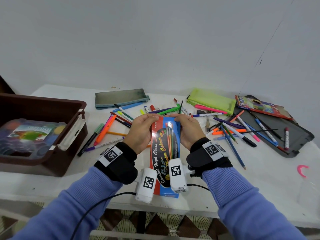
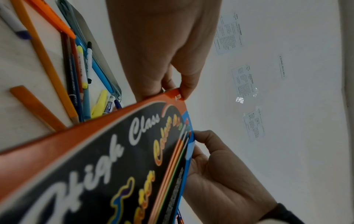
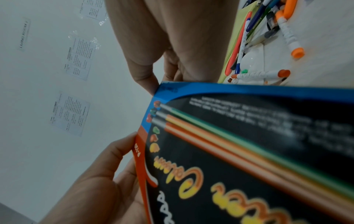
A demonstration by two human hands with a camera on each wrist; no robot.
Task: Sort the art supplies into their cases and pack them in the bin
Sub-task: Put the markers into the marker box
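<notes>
A long red, blue and black brush box (image 1: 165, 149) (image 2: 118, 166) (image 3: 249, 151) is held above the table's front edge. My left hand (image 1: 142, 129) grips its far left corner, thumb (image 2: 186, 89) on the printed face. My right hand (image 1: 186, 129) pinches the far right corner, its thumb (image 3: 147, 81) at the box's end. Pens, markers and pencils (image 1: 121, 118) lie scattered behind the box. A grey pouch (image 1: 121, 97) and a green mesh pouch (image 1: 212, 100) lie at the back. The brown bin (image 1: 52, 122) stands at the left with a paint set (image 1: 29, 134) inside.
A dark flat case (image 1: 297, 135) lies open at the right with pens on it and a red pencil box (image 1: 259, 106) at its back. A pink curved piece (image 1: 302, 170) lies near the right front. The wall rises just behind the white table (image 1: 259, 187).
</notes>
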